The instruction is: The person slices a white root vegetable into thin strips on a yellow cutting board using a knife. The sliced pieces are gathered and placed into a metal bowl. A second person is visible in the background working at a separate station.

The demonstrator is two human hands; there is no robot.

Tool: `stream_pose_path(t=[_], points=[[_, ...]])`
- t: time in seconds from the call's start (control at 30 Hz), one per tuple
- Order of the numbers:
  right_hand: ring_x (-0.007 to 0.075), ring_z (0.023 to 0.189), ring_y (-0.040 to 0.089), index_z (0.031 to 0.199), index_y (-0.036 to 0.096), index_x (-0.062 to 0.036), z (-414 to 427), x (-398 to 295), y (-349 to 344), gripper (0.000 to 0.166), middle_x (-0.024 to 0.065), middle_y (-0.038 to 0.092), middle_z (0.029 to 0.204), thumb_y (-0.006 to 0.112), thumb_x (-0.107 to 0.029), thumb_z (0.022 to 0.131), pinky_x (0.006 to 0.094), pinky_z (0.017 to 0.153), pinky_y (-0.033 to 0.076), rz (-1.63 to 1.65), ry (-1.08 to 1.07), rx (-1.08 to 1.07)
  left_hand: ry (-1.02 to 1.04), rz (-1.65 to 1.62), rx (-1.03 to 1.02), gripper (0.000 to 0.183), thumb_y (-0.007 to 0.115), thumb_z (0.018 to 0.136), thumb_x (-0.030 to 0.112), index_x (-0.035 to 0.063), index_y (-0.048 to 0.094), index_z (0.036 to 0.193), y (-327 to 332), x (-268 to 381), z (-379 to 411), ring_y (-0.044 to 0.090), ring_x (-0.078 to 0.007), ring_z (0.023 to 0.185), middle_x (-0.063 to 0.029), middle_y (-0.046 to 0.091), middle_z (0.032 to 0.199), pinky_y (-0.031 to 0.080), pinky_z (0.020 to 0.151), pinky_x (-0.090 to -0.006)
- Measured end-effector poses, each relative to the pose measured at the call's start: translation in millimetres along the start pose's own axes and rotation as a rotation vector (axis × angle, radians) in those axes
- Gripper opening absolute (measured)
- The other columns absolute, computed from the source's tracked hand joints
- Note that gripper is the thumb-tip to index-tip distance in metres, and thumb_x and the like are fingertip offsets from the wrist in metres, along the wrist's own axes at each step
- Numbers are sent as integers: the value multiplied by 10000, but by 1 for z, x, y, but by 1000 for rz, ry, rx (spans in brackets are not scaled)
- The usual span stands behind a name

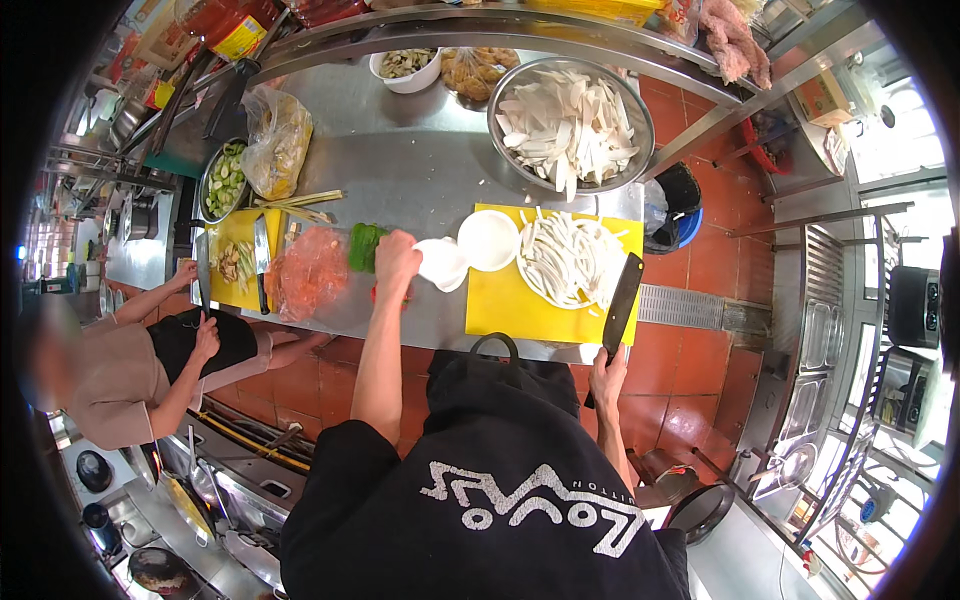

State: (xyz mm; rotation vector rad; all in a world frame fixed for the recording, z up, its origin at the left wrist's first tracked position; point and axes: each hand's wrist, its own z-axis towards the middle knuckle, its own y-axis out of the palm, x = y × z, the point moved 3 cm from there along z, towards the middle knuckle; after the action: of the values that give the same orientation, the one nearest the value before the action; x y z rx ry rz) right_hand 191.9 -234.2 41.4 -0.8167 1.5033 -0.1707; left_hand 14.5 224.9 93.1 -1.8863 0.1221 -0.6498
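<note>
My right hand is closed around the handle of a dark-bladed cleaver, its blade over the right edge of a yellow cutting board. On that board, sliced white strips are heaped on a round white plate, beside a white bowl. My left hand is at the left edge of a white dish; its fingertips are hard to see, so its grip is unclear. Green pieces lie just left of that hand, with something red partly hidden under it.
A steel bowl of white slices stands behind the board. Leftward lie a pink plastic bag, lemongrass-like stalks and another yellow board with a knife. A co-worker there holds a knife. A steel shelf rail crosses above.
</note>
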Motion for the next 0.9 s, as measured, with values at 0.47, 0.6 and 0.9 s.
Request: stream_pose_path(t=[0.47,0.6,0.9], points=[[550,875,650,1098,520,18,12,-49,12,183,338,657,884,551,-135,1003,526,694,499,-61,70,-228,-59,50,-346,291,804,827,211,106,791,1097,51,-16,39,616,-352,1205,-164,739,1151,527,1015,-449],[564,861,639,1107,514,14,13,-48,20,177,343,657,867,545,-128,1006,556,688,492,-106,14,-225,11,52,-150,409,821,825,242,84,743,1194,47,7,31,653,-355,1144,-162,739,1154,536,993,-455],[541,725,641,1089,470,7,14,-106,94,175,332,637,742,553,-118,1000,609,646,495,-315,-176,-468,-9,-188,-60,281,737,818,94,-20,722,1074,77,58,21,714,-415,1025,-257,742,1020,564,923,-480]])
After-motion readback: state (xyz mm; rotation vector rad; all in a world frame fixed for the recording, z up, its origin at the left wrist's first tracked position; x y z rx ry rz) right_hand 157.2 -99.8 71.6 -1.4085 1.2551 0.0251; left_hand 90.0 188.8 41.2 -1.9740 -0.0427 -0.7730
